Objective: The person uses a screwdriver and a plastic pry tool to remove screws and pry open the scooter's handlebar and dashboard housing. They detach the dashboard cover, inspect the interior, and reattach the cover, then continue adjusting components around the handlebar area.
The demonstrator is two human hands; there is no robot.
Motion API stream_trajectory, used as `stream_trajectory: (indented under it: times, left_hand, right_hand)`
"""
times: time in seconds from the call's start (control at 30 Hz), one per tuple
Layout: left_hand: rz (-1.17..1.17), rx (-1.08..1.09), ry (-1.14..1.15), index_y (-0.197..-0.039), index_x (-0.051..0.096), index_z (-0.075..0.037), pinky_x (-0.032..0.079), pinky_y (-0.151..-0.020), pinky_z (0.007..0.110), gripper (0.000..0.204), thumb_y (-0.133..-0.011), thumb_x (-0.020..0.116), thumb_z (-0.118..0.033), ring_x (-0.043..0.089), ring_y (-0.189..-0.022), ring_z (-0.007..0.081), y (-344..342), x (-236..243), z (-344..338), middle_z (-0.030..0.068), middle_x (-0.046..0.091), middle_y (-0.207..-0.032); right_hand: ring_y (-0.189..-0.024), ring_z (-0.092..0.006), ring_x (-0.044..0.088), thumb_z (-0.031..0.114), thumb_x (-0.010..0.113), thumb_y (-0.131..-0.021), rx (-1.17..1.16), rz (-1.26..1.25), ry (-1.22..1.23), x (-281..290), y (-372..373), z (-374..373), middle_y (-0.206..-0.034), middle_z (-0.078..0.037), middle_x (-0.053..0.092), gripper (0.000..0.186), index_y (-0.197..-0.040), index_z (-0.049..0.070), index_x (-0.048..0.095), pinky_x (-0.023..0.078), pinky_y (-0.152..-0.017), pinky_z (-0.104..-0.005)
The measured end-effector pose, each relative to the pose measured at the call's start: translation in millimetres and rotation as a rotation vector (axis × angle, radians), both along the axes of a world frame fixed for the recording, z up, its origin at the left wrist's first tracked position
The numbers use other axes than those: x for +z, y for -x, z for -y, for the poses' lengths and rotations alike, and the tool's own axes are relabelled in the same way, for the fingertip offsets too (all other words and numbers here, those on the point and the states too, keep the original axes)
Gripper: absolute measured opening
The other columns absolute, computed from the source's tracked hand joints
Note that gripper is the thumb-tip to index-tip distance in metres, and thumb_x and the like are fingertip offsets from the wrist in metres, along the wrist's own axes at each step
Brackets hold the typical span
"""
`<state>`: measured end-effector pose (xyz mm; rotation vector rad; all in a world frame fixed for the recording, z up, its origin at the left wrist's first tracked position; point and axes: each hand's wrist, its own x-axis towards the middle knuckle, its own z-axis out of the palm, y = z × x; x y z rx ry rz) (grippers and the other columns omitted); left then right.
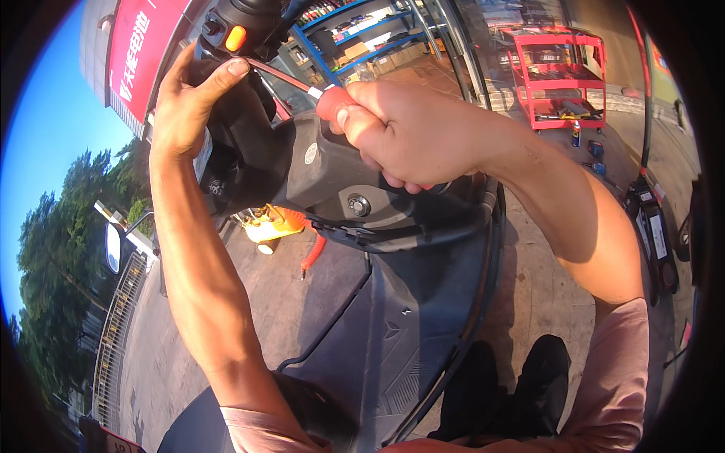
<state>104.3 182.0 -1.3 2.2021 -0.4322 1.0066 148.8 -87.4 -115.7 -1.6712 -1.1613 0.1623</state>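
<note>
from here i see a mirror on the left. next, my left hand lies against the black housing; its fingers are mostly hidden, so i cannot tell whether they grip. just under the orange button, by the thumb, is the tip of a screwdriver, slanting right into my right hand, whose fingers wrap its handle over the scooter. far right, a red cart.

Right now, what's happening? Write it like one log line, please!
right hand: gripping red-handled screwdriver | left hand: at handlebar switch housing | screwdriver: pointing toward left thumb | background: red cart
</note>
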Motion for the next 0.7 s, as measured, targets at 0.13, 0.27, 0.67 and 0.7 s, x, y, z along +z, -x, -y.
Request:
stream_trajectory:
  times: [0.13,0.27,0.67,0.7]
  left_hand:
    - [-0.008,-0.031,0.043,-0.151,0.026,0.011,0.05,-0.101,0.035,0.107,-0.072,0.092,-0.019,0.064,-0.113,0.0236,2.0,-1.7,2.7,0.0171,0.061,-0.127]
    - [-0.046,-0.027,0.055,-0.151,0.024,0.01,0.048,-0.103,0.035,0.105,-0.074,0.09,-0.016,0.061,-0.118,0.0241,4.1,0.9,2.5,0.0175,0.059,-0.131]
    - [0.025,-0.003,0.043,-0.141,0.049,0.003,0.048,-0.098,0.036,0.085,-0.072,0.091,-0.023,0.062,-0.107,0.0213,1.7,-1.0,6.1,0.0115,0.063,-0.116]
    - [0.042,0.021,0.034,-0.139,0.051,0.003,0.048,-0.098,0.036,0.083,-0.072,0.091,-0.023,0.062,-0.106,0.0211,1.1,-1.7,6.9,0.011,0.063,-0.114]
  right_hand:
    - [-0.046,-0.0168,0.056,0.027,0.042,-0.102,-0.004,-0.001,-0.159,-15.9,4.9,-15.0,-0.064,-0.007,0.059,0.041,-0.128,-0.003,0.055,0.047,-0.048,-0.0326]
    - [-0.051,-0.0187,0.062,0.027,0.041,-0.103,-0.135,0.223,-0.189,-20.8,5.0,-26.0,-0.068,-0.009,0.063,0.041,-0.124,-0.005,0.056,0.05,-0.05,-0.0335]
    - [-0.051,-0.0145,0.059,0.029,0.035,-0.104,-0.087,0.217,0.17,22.3,6.7,20.4,-0.059,-0.004,0.056,0.049,-0.142,0.003,0.047,0.052,-0.052,-0.0293]
    - [-0.051,-0.0145,0.059,0.029,0.035,-0.104,-0.102,0.214,0.176,23.7,6.2,20.7,-0.059,-0.004,0.055,0.049,-0.144,0.003,0.045,0.052,-0.051,-0.0294]
